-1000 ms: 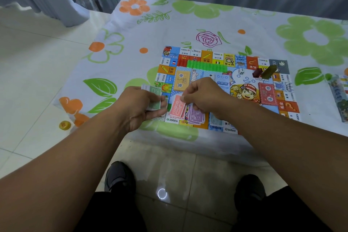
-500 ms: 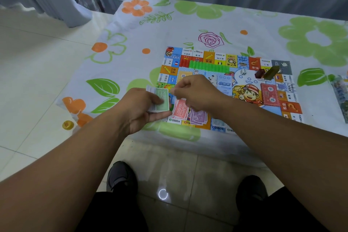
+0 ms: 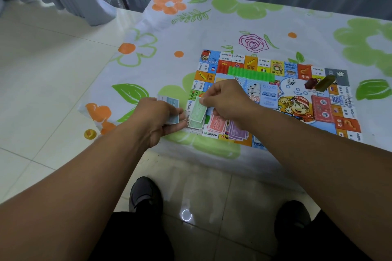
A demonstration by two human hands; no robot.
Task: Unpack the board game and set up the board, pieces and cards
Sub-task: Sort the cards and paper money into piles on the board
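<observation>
The colourful game board lies flat on the flowered tablecloth. My left hand grips a small stack of paper money, a blue note on top, just left of the board's near corner. My right hand pinches a green note over a green pile at that corner. Beside it lie a red money pile and a purple pile. A row of green houses stands along the far side. A red card deck sits on the board's right part.
Dark red and olive pieces and a white die rest near the board's far right corner. The table's near edge drops to a tiled floor, with my shoes below. A small yellow object lies on the floor at left.
My right hand took a green note off the stack in my left hand and carried it right, down onto the board's corner. A blue note now tops the held stack.
</observation>
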